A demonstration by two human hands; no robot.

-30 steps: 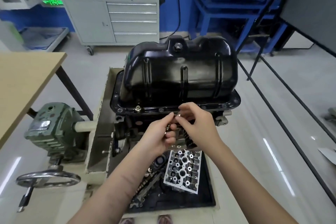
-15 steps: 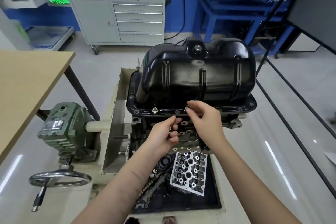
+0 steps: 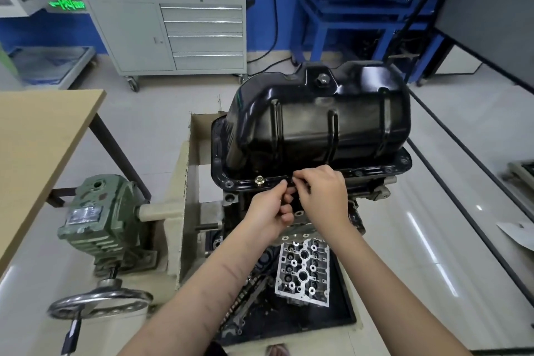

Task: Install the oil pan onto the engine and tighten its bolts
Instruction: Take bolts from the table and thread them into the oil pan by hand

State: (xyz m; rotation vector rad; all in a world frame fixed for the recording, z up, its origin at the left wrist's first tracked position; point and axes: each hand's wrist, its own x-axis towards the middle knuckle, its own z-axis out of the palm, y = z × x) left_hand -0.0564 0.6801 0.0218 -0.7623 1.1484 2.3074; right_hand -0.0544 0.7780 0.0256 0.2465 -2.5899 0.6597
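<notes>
The black oil pan (image 3: 318,124) sits inverted on top of the engine (image 3: 303,211), its flange lying along the engine's upper edge. One brass-coloured bolt (image 3: 259,180) stands in the near flange, toward the pan's left corner; the flange holes to its left and those further right toward the right corner show dark, and I cannot tell whether they hold fasteners.

The right hand (image 3: 323,196) is at the near flange edge, just right of the seated bolt, fingertips curled together and pinching a small dark item against the flange; it appears to be a bolt, though the view is too small to confirm. The left hand (image 3: 267,211) is just beside and below it, fingers curled inward around something small that cannot be identified, its fingertips touching those of the right hand.

Below the engine, a cylinder head (image 3: 303,269) lies in a black tray (image 3: 344,312). At the stand's left side sits a green gearbox (image 3: 98,220) with a handwheel (image 3: 99,302) below it. A wooden table (image 3: 37,147) occupies the left, and a grey drawer cabinet (image 3: 173,35) stands against the blue wall
</notes>
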